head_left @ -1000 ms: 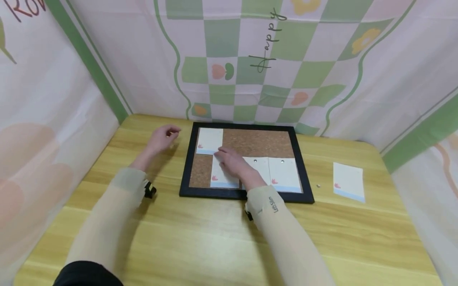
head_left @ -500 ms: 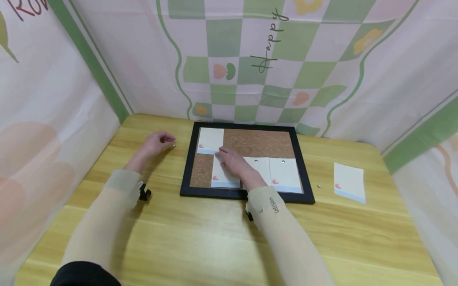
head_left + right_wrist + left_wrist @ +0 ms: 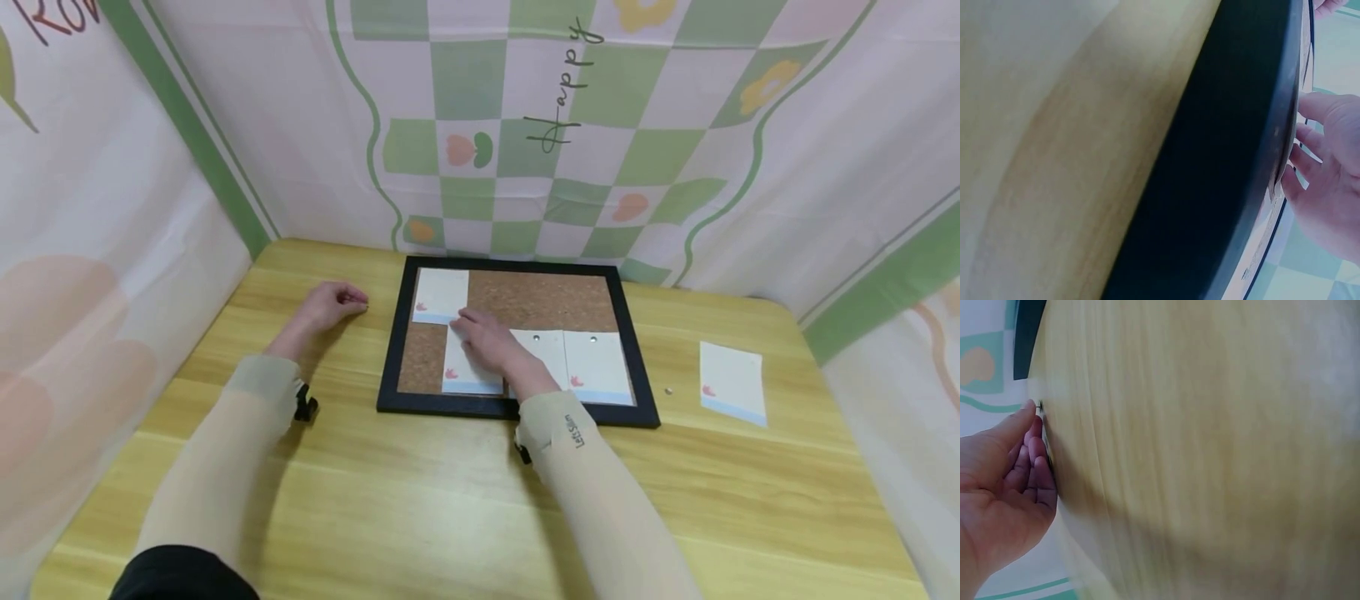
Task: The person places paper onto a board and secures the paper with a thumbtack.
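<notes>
In the head view my left hand [image 3: 326, 306] is low over the table, left of the corkboard. Its thumb and fingertips close on a small thumbtack [image 3: 1039, 406], whose pin shows beside the thumb tip in the left wrist view. My right hand [image 3: 489, 340] lies over the corkboard [image 3: 540, 296], fingers extended, pressing a white note sheet [image 3: 467, 367] with a pink motif and blue bottom strip. Part of that sheet is hidden under the hand. To its right are two similar sheets, the outer note sheet [image 3: 597, 367] bearing a silver tack [image 3: 593, 339] at its top.
Another note sheet [image 3: 441, 292] lies in the board's upper left corner. Right of the black frame [image 3: 647, 400], a loose tack [image 3: 669, 391] and a single sheet [image 3: 732, 382] lie on the wooden table [image 3: 420, 508]. A patterned curtain [image 3: 315, 167] stands behind.
My left hand has moved down and slightly left, and its fingertips now cover the tack seen beside them half a second ago. The right hand stays on the sheet.
</notes>
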### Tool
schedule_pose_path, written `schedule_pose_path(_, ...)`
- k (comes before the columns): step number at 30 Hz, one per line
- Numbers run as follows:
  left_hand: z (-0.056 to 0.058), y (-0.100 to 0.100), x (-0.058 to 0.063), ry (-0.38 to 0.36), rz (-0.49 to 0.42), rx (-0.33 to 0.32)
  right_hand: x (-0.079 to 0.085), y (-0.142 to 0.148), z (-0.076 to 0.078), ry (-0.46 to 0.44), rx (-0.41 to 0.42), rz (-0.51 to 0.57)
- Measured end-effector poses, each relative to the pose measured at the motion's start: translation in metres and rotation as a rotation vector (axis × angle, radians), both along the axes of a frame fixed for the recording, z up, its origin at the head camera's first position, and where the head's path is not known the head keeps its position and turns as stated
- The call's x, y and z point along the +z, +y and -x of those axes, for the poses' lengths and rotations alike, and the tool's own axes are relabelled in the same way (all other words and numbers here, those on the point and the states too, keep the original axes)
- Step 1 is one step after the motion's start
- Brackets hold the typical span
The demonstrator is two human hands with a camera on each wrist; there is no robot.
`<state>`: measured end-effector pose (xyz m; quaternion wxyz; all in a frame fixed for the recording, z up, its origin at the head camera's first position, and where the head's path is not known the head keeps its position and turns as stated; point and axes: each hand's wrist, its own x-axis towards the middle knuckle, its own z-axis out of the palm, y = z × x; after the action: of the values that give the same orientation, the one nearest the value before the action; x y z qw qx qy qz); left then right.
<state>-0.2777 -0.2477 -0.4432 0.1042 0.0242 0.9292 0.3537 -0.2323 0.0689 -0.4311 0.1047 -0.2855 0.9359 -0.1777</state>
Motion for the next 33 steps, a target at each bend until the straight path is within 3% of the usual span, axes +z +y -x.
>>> schedule_pose_path(4,0.0006,0.0006,0.0000,0.012,0.016,0.008,-0.0002,0.0008,-0.0011,-0.024,-0.022,0.042)
schedule_pose_path(12,0.0031,0.0017,-0.0032,0.045,0.067,0.021,0.0007,0.0006,-0.0021,0.006,0.002,0.016)
schedule_pose_path(33,0.0014,0.0073,-0.0001,0.011,0.090,0.036,-0.0020,-0.0011,-0.0020,-0.133,-0.118,0.107)
